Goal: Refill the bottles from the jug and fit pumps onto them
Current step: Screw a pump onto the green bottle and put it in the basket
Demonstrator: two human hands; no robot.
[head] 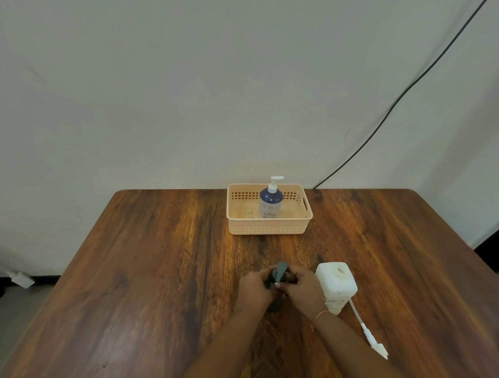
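Observation:
A dark bottle [274,306] stands on the wooden table [149,277] near its front middle, mostly hidden by my hands. A grey-green pump head [281,270] sticks up from its top. My left hand [253,290] wraps the bottle's upper part from the left. My right hand [301,290] closes around the pump collar from the right. Just to the right stands a white jug [337,284] with an open round mouth. A loose white pump [371,336] with its tube lies on the table by the jug. A blue bottle [270,200] with a white pump stands in a peach basket [269,225].
The basket sits at the table's far middle edge against a pale wall. A black cable [409,87] runs down the wall at the right. A small white box [21,279] lies on the floor at the far left.

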